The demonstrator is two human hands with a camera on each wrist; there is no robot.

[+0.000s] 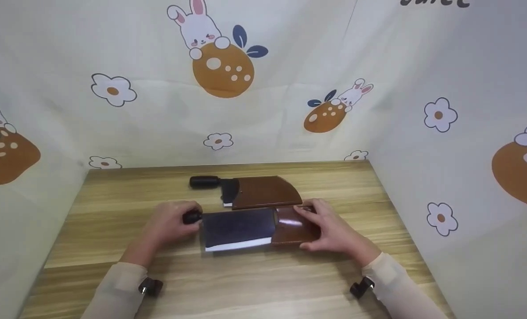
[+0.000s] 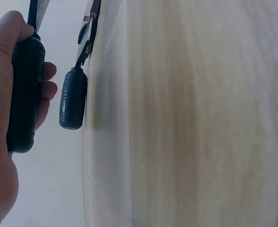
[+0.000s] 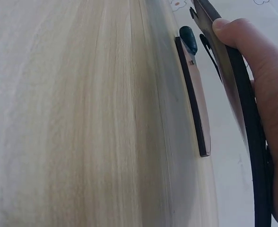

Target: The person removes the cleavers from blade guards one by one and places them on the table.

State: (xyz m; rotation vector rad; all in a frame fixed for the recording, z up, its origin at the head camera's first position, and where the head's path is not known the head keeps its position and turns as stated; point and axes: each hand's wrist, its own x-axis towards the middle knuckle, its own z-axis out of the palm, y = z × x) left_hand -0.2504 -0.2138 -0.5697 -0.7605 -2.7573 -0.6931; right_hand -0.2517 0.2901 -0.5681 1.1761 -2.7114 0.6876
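Landmark: the sheathed cleaver (image 1: 265,191), lying on the wood-grain table (image 1: 246,288) with its black grip at the left end and a strip of dark blade showing beside the brown cover.
Held cleaver: the bare-bladed cleaver (image 1: 239,228) is on the person's side of the sheathed cleaver, roughly parallel to it and raised off the table; bright cutting edge faces the person.
Brown sheath: the held sheath (image 1: 292,232) covers the right end of that blade, nearer the person than the sheathed cleaver; the dark blade remains exposed from there to the handle.
Left hand: the left hand (image 1: 172,221), near-left of the sheathed cleaver, grips the black handle (image 2: 25,94); fingers curled round it, thumb at its blade end.
Right hand: the right hand (image 1: 334,228), near-right of the sheathed cleaver, pinches the held sheath between thumb and fingers; some fingertips hidden.
Backdrop: the rabbit-print cloth (image 1: 290,53) stands behind the sheathed cleaver.
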